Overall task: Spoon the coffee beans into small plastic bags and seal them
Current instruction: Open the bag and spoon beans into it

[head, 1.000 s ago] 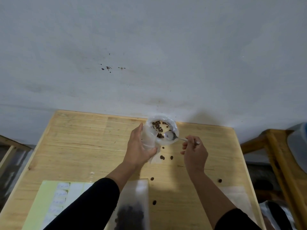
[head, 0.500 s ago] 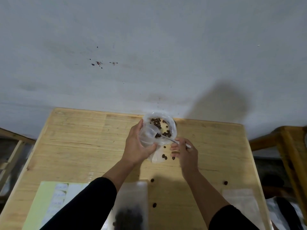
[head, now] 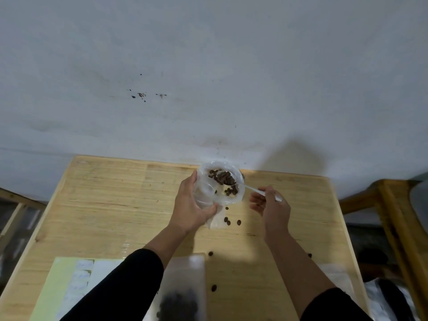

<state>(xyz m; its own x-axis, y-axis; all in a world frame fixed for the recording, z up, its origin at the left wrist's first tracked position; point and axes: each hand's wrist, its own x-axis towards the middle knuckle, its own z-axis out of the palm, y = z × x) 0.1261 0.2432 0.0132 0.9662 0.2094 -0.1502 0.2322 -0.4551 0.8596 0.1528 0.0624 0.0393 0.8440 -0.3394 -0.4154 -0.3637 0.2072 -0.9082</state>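
A clear, crinkled plastic bag (head: 209, 193) is being gripped by the left hand (head: 191, 209), thumb and fingers curled round its gathered side; its mouth is being held open as a rough circle above the far edge of the table (head: 104, 205). A slim white plastic spoon (head: 252, 189) is being pinched at its handle by the right hand (head: 272, 210), with the bowl, heaped with dark oval coffee beans (head: 225, 178), being held over the bag's mouth. More beans are lying inside the bag. Loose beans (head: 228, 221) are lying scattered on the pale, straight-grained wooden top, just below the bag and further toward the near edge. A frosted flat pouch (head: 185, 288) with a dark mass of beans at its bottom is lying near the front edge, between the forearms. A pale green sheet of white labels (head: 69, 288) is lying flat at the front left. Bare wood is showing to the left of the hands and along the right side. A wooden frame (head: 393, 216) is standing just beyond the table's right edge.
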